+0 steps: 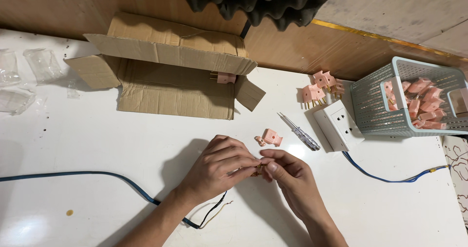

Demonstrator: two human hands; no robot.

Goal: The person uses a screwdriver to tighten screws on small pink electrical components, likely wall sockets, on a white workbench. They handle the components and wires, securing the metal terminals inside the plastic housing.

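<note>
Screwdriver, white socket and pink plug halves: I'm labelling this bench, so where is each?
Screwdriver (300, 132): head view, on the clear handle.
White socket (336, 125): head view, on its top face.
Pink plug halves (269, 138): head view, on the larger shell just beyond the hands.

The small brass-coloured part pinched between the left hand and the right hand is mostly covered by the fingertips, so its shape cannot be told. The blue cable passes under the left wrist and runs off the left edge. Both forearms are cut off at the bottom edge. The basket of pink plugs is cropped at the right, and the clear bags at the left.
</note>
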